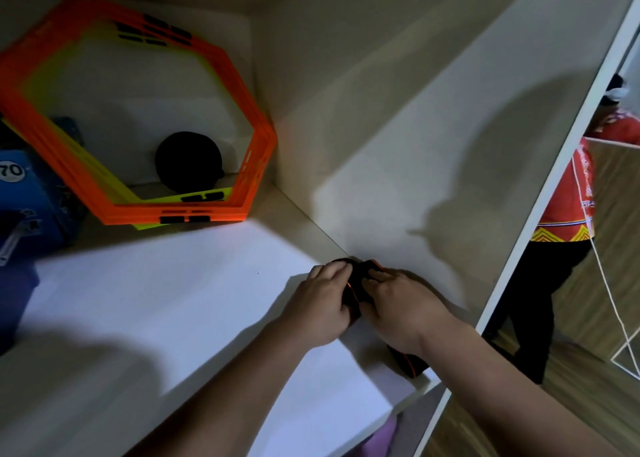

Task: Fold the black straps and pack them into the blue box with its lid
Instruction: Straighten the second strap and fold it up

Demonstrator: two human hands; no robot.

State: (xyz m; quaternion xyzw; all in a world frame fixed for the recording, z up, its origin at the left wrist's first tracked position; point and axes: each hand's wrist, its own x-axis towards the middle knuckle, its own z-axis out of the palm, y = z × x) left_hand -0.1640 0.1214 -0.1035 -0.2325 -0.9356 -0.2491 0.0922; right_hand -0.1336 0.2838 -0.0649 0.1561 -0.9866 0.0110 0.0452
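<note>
Black straps (353, 295), orange-edged, sit bunched on white shelf (173, 300) at its right side, against the side wall. Left hand (320, 304) grips the bundle from the left, fingers curled over its top; right hand (401, 304) grips from the right, likewise curled. Strap end lies under right wrist. Blue box (31, 207) far left, well apart. Orange hexagon frames (251, 158) lean at back.

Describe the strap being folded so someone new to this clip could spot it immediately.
Find the white shelf and follow it right to the side wall. There the left hand and right hand grip a black strap between them. A thin orange edge marks it, unlike the plain round black object behind the orange rings.
</note>
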